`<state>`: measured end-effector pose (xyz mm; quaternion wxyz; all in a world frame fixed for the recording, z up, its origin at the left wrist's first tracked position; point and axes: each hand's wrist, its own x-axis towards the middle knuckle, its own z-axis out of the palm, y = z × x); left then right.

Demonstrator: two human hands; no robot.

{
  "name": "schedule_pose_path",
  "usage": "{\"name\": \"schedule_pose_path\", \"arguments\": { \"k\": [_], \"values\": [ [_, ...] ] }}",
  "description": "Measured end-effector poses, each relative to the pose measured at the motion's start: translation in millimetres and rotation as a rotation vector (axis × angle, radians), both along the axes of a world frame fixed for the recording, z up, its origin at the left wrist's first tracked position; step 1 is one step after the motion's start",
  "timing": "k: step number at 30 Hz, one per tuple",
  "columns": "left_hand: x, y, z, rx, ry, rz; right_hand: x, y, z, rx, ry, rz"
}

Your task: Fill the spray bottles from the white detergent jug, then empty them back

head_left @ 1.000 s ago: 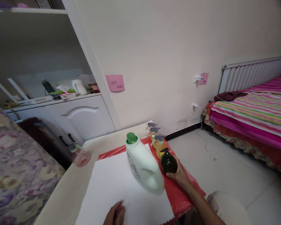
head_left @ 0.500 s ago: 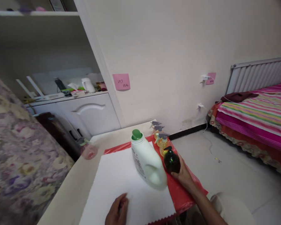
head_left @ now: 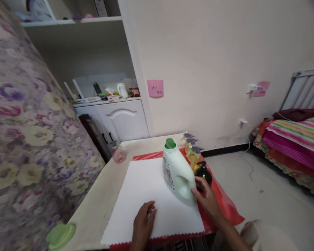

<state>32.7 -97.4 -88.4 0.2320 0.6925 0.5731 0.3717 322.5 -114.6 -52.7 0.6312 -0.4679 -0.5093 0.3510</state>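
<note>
A pale green detergent jug (head_left: 178,174) stands on a white sheet (head_left: 128,205), its mouth uncapped and a darker green spout (head_left: 170,143) showing inside. My right hand (head_left: 208,199) is at the jug's handle, fingers and thumb apart, fingertips at its right edge; whether they press on it I cannot tell. Behind that hand is a dark pump bottle (head_left: 204,173), partly hidden. My left hand (head_left: 143,220) rests low over the sheet, empty, with loosely bent fingers and the thumb apart.
Several spray bottles (head_left: 195,157) line the table's right side on red plastic (head_left: 221,198). A pinkish spray bottle (head_left: 119,153) stands at the back left, and a green lid-like piece (head_left: 60,236) lies at the front left. A floral curtain (head_left: 36,139) hangs beside the table.
My right hand has let go of the dark pump bottle and moved to the jug's handle. The view has turned left, bringing the green lid-like piece into sight.
</note>
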Motion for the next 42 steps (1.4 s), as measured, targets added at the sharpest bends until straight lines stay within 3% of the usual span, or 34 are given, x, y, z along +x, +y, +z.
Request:
{"name": "schedule_pose_path", "arguments": {
  "k": [5, 20, 27, 37, 39, 42],
  "values": [
    [1, -4, 3.2, 0.024, 0.0, -0.002, -15, 13, 5.3, -0.031, 0.068, 0.081],
    [-1, -7, -2.0, 0.044, -0.031, -0.022, -46, 26, 25.6, 0.037, 0.129, 0.073],
    [-3, -9, -2.9, 0.024, -0.033, -0.032, -67, 36, 5.8, 0.009, 0.099, 0.079],
    [-3, -10, -7.0, 0.017, -0.02, -0.038, -58, 27, -8.3, -0.059, -0.005, 0.086],
    [-5, -11, -7.4, 0.008, -0.019, -0.056, -53, 16, -14.5, -0.041, -0.068, 0.019],
    [-9, -12, -8.4, 0.006, -0.013, -0.11, -48, -5, -20.3, 0.081, -0.211, -0.245]
  ]
}}
